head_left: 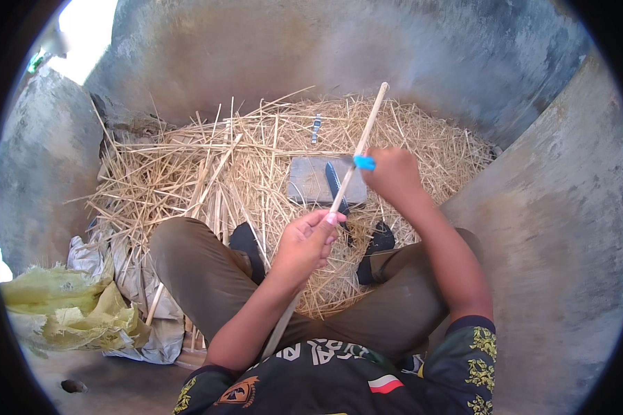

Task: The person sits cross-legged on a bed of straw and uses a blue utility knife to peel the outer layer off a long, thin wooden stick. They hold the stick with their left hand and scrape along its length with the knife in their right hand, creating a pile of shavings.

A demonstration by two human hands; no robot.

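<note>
Well, the long stick [341, 194] is gripped over the block [306, 181] by the left hand [303, 245], and a blue tool [364, 162] is gripped by the right hand [394, 174]. Fingers should be kept clear, the stick steady.

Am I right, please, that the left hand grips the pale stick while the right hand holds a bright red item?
Not quite: the right hand holds a bright blue item, not a red one, as the head view shows. The left hand does grip the pale stick.
</note>
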